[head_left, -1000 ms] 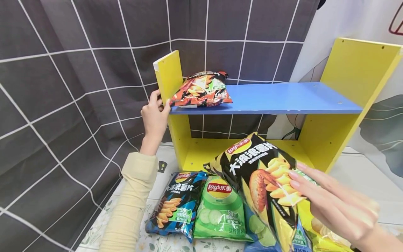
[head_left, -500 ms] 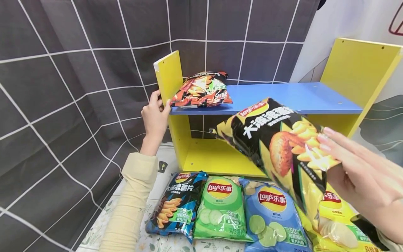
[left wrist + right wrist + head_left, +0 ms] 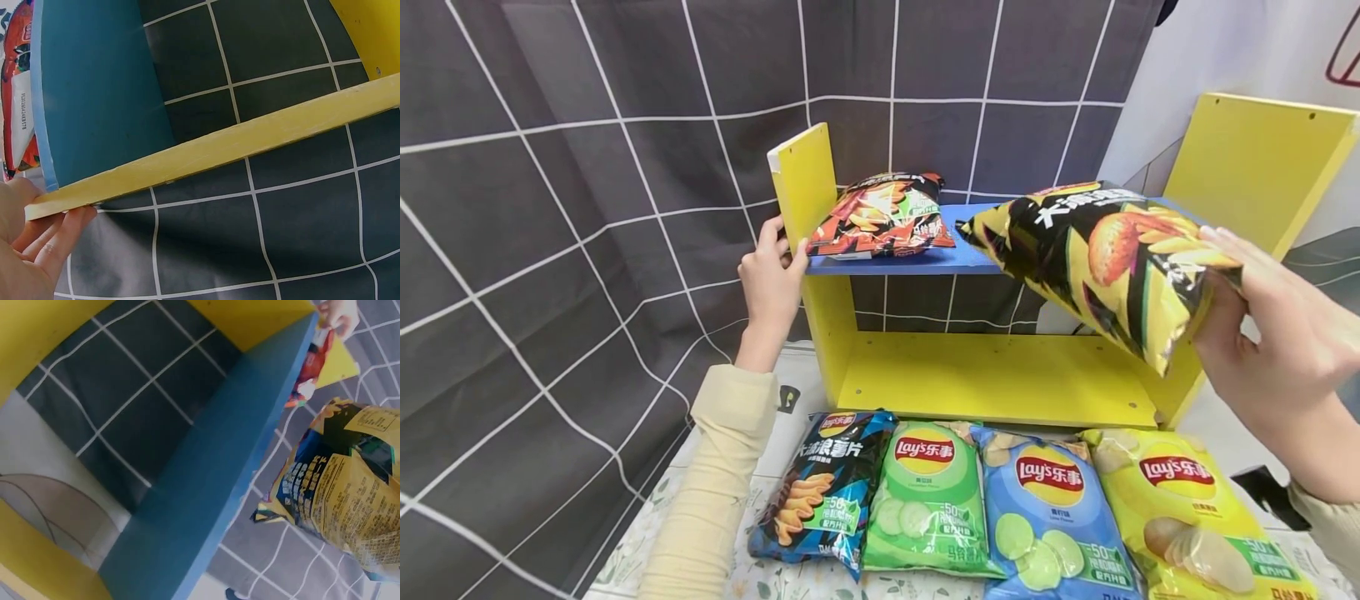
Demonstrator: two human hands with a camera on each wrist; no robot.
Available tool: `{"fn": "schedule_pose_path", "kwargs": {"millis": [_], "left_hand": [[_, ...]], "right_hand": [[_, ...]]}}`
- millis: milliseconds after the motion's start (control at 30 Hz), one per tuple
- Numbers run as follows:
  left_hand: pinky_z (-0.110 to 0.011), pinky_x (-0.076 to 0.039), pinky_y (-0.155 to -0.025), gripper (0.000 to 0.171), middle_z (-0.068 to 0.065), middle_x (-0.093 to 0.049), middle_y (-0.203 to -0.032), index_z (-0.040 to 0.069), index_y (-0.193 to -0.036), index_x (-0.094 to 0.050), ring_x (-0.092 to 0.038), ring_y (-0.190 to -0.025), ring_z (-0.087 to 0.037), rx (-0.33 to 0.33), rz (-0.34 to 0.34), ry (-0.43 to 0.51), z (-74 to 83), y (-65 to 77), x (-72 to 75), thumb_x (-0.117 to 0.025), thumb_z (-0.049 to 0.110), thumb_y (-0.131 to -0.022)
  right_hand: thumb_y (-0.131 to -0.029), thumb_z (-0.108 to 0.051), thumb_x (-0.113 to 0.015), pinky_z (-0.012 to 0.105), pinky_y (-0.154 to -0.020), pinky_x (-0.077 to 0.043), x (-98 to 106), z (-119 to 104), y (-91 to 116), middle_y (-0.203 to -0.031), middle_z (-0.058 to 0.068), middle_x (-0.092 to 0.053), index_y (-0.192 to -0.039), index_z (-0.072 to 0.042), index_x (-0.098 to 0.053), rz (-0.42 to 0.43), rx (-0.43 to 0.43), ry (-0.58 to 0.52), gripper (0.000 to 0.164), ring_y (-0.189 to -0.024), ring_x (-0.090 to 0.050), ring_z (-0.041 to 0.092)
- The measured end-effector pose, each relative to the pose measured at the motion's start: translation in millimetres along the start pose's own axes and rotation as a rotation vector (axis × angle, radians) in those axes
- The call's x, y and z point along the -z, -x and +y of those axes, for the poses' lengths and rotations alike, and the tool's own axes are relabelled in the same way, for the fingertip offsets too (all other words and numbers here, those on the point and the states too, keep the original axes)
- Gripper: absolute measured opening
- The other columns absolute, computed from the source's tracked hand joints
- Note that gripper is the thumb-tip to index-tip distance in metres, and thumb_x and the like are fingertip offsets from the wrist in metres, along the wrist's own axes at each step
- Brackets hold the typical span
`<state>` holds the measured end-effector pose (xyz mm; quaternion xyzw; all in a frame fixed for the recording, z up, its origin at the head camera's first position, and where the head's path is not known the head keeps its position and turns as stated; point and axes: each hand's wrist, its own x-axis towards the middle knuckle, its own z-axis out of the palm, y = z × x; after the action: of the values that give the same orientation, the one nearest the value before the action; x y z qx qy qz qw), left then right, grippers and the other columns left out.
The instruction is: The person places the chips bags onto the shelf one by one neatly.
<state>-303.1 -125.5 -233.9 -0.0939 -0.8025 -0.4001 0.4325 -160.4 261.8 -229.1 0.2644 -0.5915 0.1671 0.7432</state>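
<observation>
My left hand (image 3: 771, 275) grips the front edge of the yellow left side panel (image 3: 807, 179) of a small shelf, thumb on one face and fingers on the other. In the left wrist view that hand (image 3: 34, 250) pinches the panel's end beside the blue board (image 3: 100, 94). On the right, my right hand (image 3: 1273, 317) holds a black and gold bag of chips (image 3: 1097, 258) by its right side, tilted, in front of the blue board (image 3: 977, 262). The right wrist view shows the bag's printed back (image 3: 350, 500). A red and black chip bag (image 3: 883, 212) lies on the board's left end.
Below the shelf lie a dark blue chip bag (image 3: 820, 492), a green one (image 3: 925, 500), a light blue one (image 3: 1052, 508) and a yellow one (image 3: 1195, 517), side by side. The yellow right panel (image 3: 1262, 167) rises behind my right hand. A dark checked curtain (image 3: 625, 208) hangs behind.
My right hand has lifted the black and gold chip bag up and to the right, from over the front row to the blue board's height, tipping it flatter. My left hand stays put.
</observation>
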Motion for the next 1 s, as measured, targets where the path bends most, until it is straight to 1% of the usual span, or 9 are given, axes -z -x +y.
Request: {"fn": "schedule_pose_path", "kwargs": {"millis": [67,133,267,367,467,533,600,833,1000], "left_hand": [[-0.039,-0.055,-0.084,0.038,-0.018,-0.068,-0.112,0.003,-0.124,-0.059,-0.071,-0.096,-0.028,-0.004,0.003,-0.003,-0.7,0.1,-0.7,-0.065,0.017,-0.090],[-0.039,-0.055,-0.084,0.038,-0.018,-0.068,-0.112,0.003,-0.124,-0.059,-0.071,-0.096,-0.028,-0.007,0.002,-0.002,-0.7,0.3,-1.3,-0.065,0.017,-0.090],[-0.039,-0.055,-0.084,0.038,-0.018,-0.069,-0.112,0.003,-0.124,-0.059,-0.071,-0.095,-0.028,-0.009,0.003,-0.007,-0.7,0.7,-2.2,-0.065,0.018,-0.089],[-0.039,-0.055,-0.084,0.038,-0.018,-0.069,-0.112,0.003,-0.124,-0.059,-0.071,-0.095,-0.028,-0.008,0.007,-0.011,-0.8,0.9,-2.2,-0.065,0.018,-0.089],[-0.039,-0.056,-0.083,0.038,-0.018,-0.069,-0.112,0.003,-0.124,-0.059,-0.071,-0.095,-0.028,-0.007,0.007,-0.011,-0.2,0.9,-1.9,-0.065,0.018,-0.089],[-0.039,-0.056,-0.083,0.038,-0.018,-0.069,-0.111,0.003,-0.124,-0.059,-0.071,-0.094,-0.028,-0.009,0.008,-0.011,-0.1,0.8,-1.8,-0.065,0.018,-0.090],[-0.039,-0.056,-0.082,0.038,-0.018,-0.070,-0.110,0.003,-0.124,-0.058,-0.072,-0.093,-0.028,-0.010,0.009,-0.010,0.5,0.7,-1.6,-0.065,0.018,-0.090],[-0.039,-0.056,-0.081,0.038,-0.018,-0.069,-0.110,0.003,-0.124,-0.058,-0.072,-0.093,-0.028,-0.008,0.010,-0.018,0.9,0.9,-1.2,-0.065,0.018,-0.090],[-0.039,-0.056,-0.082,0.038,-0.019,-0.069,-0.111,0.003,-0.125,-0.058,-0.071,-0.094,-0.028,-0.006,0.010,-0.024,1.1,0.8,-1.0,-0.064,0.018,-0.090]], "right_hand": [[-0.081,0.006,-0.050,0.026,-0.094,-0.049,-2.1,1.7,-1.8,-0.098,0.022,-0.072,-0.094,0.007,-0.070,-0.013,-0.029,0.053,0.024,-0.092,-0.070,0.038],[-0.079,0.007,-0.048,0.023,-0.082,-0.053,-4.8,2.2,-3.2,-0.096,0.019,-0.073,-0.093,0.003,-0.072,-0.013,-0.046,0.095,0.028,-0.091,-0.071,0.035],[-0.080,0.006,-0.050,0.008,-0.077,-0.044,-10.2,1.9,-1.8,-0.093,0.015,-0.074,-0.092,-0.003,-0.075,-0.013,-0.058,0.119,0.030,-0.089,-0.072,0.032],[-0.081,0.004,-0.051,0.010,-0.070,-0.046,-13.8,-0.4,-0.1,-0.093,0.013,-0.075,-0.094,-0.007,-0.077,-0.024,-0.045,0.118,0.031,-0.089,-0.072,0.031],[-0.081,0.004,-0.052,0.027,-0.038,-0.028,-19.1,-3.6,0.3,-0.093,0.011,-0.075,-0.095,-0.009,-0.077,-0.034,-0.032,0.122,0.032,-0.090,-0.072,0.030],[-0.082,0.004,-0.051,0.036,-0.039,-0.009,-21.8,-5.4,0.3,-0.094,0.009,-0.075,-0.098,-0.012,-0.077,-0.074,-0.024,0.135,0.034,-0.091,-0.072,0.029],[-0.083,0.004,-0.050,0.033,-0.040,-0.004,-24.6,-6.0,0.2,-0.097,0.008,-0.075,-0.101,-0.013,-0.076,-0.126,-0.022,0.144,0.035,-0.093,-0.071,0.029],[-0.087,-0.004,-0.047,0.030,-0.044,-0.008,-25.7,-1.9,-1.1,-0.106,0.010,-0.073,-0.116,-0.019,-0.071,-0.390,-0.042,0.212,0.040,-0.088,-0.070,0.035],[-0.089,-0.021,-0.044,0.028,-0.041,-0.011,-25.6,2.2,-1.4,-0.111,0.011,-0.072,-0.122,-0.017,-0.067,-0.547,-0.017,0.187,0.041,-0.090,-0.070,0.035]]}}
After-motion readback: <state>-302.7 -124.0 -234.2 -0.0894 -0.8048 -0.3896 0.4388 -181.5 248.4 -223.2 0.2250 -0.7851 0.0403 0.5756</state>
